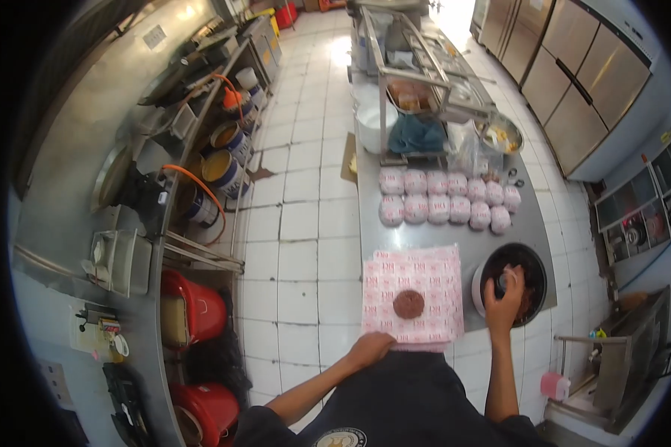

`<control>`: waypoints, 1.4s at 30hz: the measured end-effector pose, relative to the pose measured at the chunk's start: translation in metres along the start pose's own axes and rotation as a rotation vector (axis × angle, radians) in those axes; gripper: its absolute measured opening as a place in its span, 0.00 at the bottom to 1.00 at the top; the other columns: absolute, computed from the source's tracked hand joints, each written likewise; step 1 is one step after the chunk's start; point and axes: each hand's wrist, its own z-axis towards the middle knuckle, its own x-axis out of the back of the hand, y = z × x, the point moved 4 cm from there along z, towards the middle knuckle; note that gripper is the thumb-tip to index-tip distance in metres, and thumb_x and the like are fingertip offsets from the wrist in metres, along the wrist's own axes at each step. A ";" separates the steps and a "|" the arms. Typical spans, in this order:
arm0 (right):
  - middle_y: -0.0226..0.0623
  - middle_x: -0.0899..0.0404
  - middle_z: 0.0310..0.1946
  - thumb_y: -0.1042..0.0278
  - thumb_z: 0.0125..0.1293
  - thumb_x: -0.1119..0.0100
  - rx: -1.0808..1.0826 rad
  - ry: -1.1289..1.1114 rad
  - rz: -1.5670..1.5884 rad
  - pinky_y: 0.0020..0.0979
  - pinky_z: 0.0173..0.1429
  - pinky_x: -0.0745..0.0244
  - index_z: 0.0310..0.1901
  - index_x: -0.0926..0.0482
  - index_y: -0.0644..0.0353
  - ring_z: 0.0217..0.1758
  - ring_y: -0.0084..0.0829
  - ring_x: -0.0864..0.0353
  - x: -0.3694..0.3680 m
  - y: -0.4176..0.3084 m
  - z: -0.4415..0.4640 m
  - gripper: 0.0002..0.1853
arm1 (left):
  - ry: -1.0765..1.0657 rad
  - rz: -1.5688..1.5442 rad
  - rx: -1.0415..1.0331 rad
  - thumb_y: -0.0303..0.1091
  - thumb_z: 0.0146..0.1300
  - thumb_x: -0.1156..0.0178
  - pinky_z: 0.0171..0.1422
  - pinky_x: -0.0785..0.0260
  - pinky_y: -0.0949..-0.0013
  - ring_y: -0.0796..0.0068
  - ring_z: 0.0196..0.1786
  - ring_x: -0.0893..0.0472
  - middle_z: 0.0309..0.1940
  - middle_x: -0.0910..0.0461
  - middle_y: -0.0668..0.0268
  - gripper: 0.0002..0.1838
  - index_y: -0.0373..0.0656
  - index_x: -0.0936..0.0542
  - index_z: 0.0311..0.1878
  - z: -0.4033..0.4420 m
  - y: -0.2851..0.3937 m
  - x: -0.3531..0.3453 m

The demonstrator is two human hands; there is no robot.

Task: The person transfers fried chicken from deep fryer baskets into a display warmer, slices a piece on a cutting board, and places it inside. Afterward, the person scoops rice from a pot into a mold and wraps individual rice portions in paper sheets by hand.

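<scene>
A stack of white wrapping paper with red print [443,272] lies at the near end of the steel counter, with one round brown meat patty [408,304] on its top sheet. My left hand [373,348] is closed at the paper's near left corner. To the right of the stack stands a round pot [479,287] with dark contents. Over it, my right hand [505,294] curls its fingers around a small dark round object [502,283] whose kind I cannot make out.
Paper-wrapped round bundles [438,208] stand in two rows beyond the stack. Behind them are a plastic bag [464,145], a teal cloth [417,134], a metal rack [384,97] and a pan of food [501,135]. Red buckets [205,309] sit under the left-hand counter.
</scene>
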 end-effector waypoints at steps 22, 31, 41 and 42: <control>0.51 0.17 0.33 0.63 0.61 0.40 0.290 -1.304 0.061 0.49 0.46 0.24 0.38 0.16 0.59 0.41 0.53 0.17 -0.099 -0.034 -0.126 0.10 | -0.198 -0.041 0.129 0.43 0.67 0.42 0.50 0.26 0.52 0.49 0.45 0.18 0.43 0.17 0.52 0.15 0.42 0.16 0.45 0.028 0.007 0.013; 0.50 0.17 0.29 0.58 0.61 0.35 0.181 -1.350 0.377 0.39 0.41 0.24 0.34 0.15 0.62 0.33 0.44 0.17 -0.102 -0.029 -0.117 0.14 | 0.001 -0.154 0.135 0.40 0.63 0.41 0.49 0.27 0.53 0.51 0.43 0.18 0.37 0.16 0.55 0.11 0.43 0.15 0.40 0.031 0.005 0.027; 0.49 0.17 0.31 0.60 0.56 0.29 0.253 -0.945 0.237 0.42 0.46 0.24 0.38 0.16 0.64 0.38 0.51 0.18 -0.083 -0.023 -0.099 0.15 | 0.169 -0.107 0.167 0.36 0.61 0.35 0.47 0.26 0.58 0.54 0.40 0.17 0.35 0.16 0.54 0.11 0.38 0.16 0.39 0.037 -0.004 0.051; 0.47 0.17 0.30 0.60 0.57 0.29 0.095 -0.949 0.321 0.40 0.44 0.24 0.37 0.16 0.64 0.36 0.47 0.17 -0.082 -0.017 -0.097 0.15 | 0.241 -0.190 0.202 0.36 0.61 0.34 0.46 0.26 0.59 0.55 0.39 0.17 0.35 0.16 0.54 0.11 0.37 0.16 0.39 0.038 -0.003 0.059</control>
